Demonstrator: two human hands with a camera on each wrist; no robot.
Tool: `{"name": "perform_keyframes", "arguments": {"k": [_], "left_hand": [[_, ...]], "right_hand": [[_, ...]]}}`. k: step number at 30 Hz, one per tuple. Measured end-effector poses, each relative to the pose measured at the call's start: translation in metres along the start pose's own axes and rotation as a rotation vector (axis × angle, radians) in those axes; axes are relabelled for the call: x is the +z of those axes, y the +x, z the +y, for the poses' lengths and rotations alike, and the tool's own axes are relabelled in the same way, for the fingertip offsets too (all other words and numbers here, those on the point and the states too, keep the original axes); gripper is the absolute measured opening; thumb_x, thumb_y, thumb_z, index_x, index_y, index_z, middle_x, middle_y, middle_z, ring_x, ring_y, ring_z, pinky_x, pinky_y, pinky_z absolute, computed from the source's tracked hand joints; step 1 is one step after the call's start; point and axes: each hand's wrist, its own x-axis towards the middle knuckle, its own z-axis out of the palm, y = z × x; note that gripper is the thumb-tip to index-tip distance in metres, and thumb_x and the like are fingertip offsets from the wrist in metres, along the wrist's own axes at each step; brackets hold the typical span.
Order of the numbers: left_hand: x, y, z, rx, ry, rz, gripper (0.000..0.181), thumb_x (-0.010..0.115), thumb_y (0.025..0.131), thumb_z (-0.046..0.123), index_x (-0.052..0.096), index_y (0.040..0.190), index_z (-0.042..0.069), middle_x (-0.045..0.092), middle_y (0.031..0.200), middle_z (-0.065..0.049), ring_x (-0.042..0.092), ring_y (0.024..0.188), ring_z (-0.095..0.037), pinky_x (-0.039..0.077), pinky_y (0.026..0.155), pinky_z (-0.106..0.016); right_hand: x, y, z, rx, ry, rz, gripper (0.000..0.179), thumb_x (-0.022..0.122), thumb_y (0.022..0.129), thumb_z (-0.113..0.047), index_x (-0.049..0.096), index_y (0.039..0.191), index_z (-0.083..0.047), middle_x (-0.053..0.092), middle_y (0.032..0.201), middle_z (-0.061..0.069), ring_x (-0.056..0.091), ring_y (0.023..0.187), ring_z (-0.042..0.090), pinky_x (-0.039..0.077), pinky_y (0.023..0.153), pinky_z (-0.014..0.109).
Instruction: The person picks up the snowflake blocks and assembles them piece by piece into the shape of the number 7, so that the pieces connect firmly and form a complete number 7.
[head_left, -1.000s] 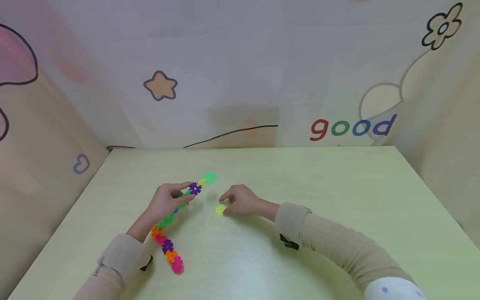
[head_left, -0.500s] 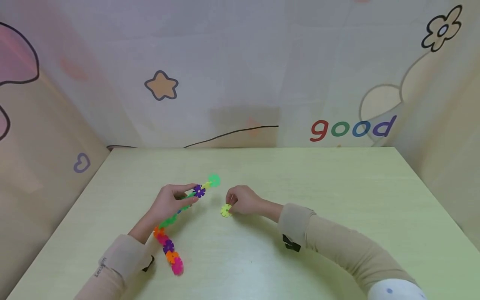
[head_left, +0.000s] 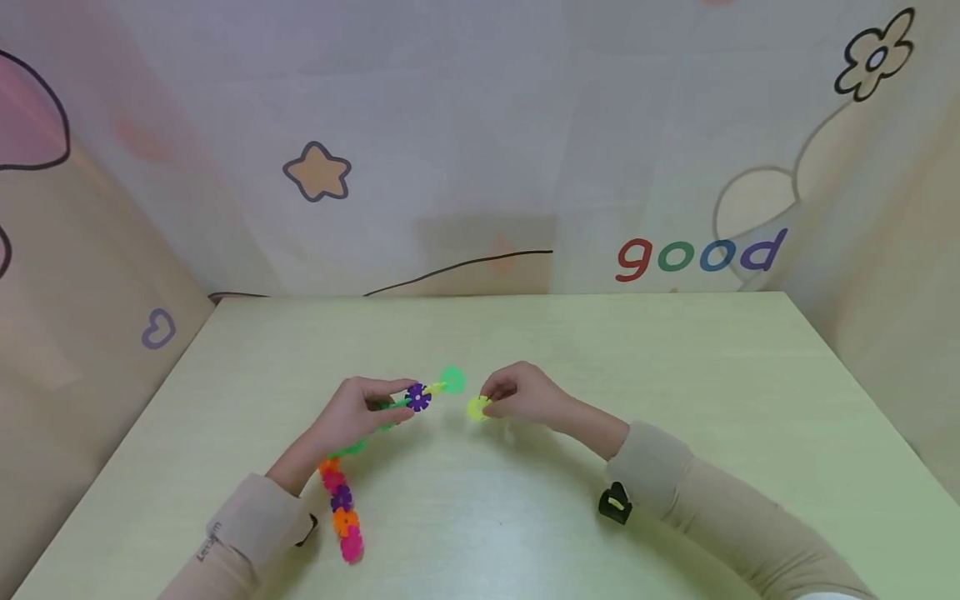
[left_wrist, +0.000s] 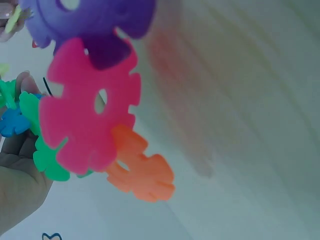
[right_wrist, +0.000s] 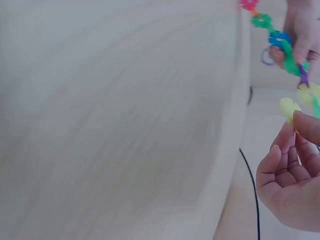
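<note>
My left hand (head_left: 356, 417) pinches a chain of snowflake discs (head_left: 417, 397) at a purple disc, between thumb and fingers. From there a yellow disc (head_left: 434, 389) and a light green disc (head_left: 453, 380) stick out to the right. The chain's other end, in orange, pink and purple, hangs down by the left wrist to a pink disc (head_left: 352, 546). My right hand (head_left: 532, 396) pinches a single yellow snowflake disc (head_left: 477, 408), just right of the green end disc. In the left wrist view a pink disc (left_wrist: 75, 115) and an orange disc (left_wrist: 142, 172) loom close.
The pale wooden table (head_left: 525, 517) spreads under both hands. A printed cloth (head_left: 480, 150) with a star and the word "good" stands behind it. A black wrist strap piece (head_left: 616, 503) shows below the right cuff.
Both hands have moved to the right. The right fingers have closed on the yellow disc and lifted it up level with the chain's green end. The chain has swung along with the left hand.
</note>
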Motion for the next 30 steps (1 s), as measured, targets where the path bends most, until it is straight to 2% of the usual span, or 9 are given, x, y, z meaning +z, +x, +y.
{"name": "perform_keyframes", "arguments": {"k": [3, 8, 17, 22, 26, 30], "left_hand": [[0.003, 0.000, 0.001, 0.031, 0.014, -0.025, 0.041, 0.070, 0.080, 0.023, 0.062, 0.119, 0.013, 0.060, 0.066, -0.006, 0.044, 0.055, -0.016, 0.035, 0.047, -0.022], [0.007, 0.001, 0.004, 0.085, 0.024, -0.061, 0.040, 0.070, 0.080, 0.023, 0.063, 0.117, 0.013, 0.048, 0.057, 0.002, 0.037, 0.052, -0.013, 0.032, 0.045, -0.022], [0.012, 0.000, 0.007, 0.162, 0.046, -0.111, 0.038, 0.071, 0.079, 0.019, 0.064, 0.116, 0.012, 0.038, 0.053, 0.006, 0.032, 0.049, -0.009, 0.031, 0.044, -0.021], [0.013, 0.000, 0.011, 0.177, 0.053, -0.122, 0.038, 0.071, 0.079, 0.018, 0.064, 0.116, 0.011, 0.037, 0.052, 0.007, 0.031, 0.047, -0.008, 0.029, 0.043, -0.021], [0.015, -0.001, 0.012, 0.177, 0.054, -0.128, 0.039, 0.071, 0.079, 0.018, 0.063, 0.116, 0.010, 0.040, 0.052, 0.007, 0.032, 0.047, -0.008, 0.029, 0.043, -0.021], [0.015, -0.001, 0.014, 0.184, 0.058, -0.134, 0.039, 0.071, 0.079, 0.016, 0.063, 0.116, 0.009, 0.042, 0.052, 0.006, 0.033, 0.047, -0.008, 0.029, 0.043, -0.021]], "right_hand": [[-0.004, -0.008, -0.001, 0.012, 0.051, 0.022, 0.011, 0.068, 0.078, -0.004, 0.066, 0.087, 0.002, 0.064, 0.076, 0.002, 0.056, 0.071, 0.013, 0.050, 0.067, 0.030], [-0.010, -0.017, 0.000, 0.020, 0.115, 0.053, 0.011, 0.067, 0.080, -0.003, 0.064, 0.087, 0.004, 0.061, 0.075, 0.002, 0.056, 0.067, 0.014, 0.051, 0.071, 0.041], [-0.017, -0.033, -0.002, -0.035, 0.158, 0.112, 0.010, 0.066, 0.080, -0.002, 0.064, 0.088, 0.004, 0.060, 0.081, 0.005, 0.055, 0.071, 0.017, 0.050, 0.065, 0.025], [-0.017, -0.039, -0.007, -0.037, 0.162, 0.128, 0.008, 0.067, 0.080, -0.002, 0.064, 0.086, 0.002, 0.060, 0.080, 0.004, 0.055, 0.072, 0.017, 0.050, 0.066, 0.027], [-0.016, -0.042, -0.008, -0.048, 0.161, 0.139, 0.008, 0.067, 0.080, -0.002, 0.064, 0.086, 0.003, 0.060, 0.080, 0.004, 0.056, 0.072, 0.018, 0.051, 0.069, 0.033], [-0.016, -0.042, -0.006, -0.065, 0.164, 0.148, 0.009, 0.067, 0.080, -0.003, 0.064, 0.086, 0.003, 0.061, 0.080, 0.005, 0.057, 0.072, 0.018, 0.052, 0.069, 0.030]]}}
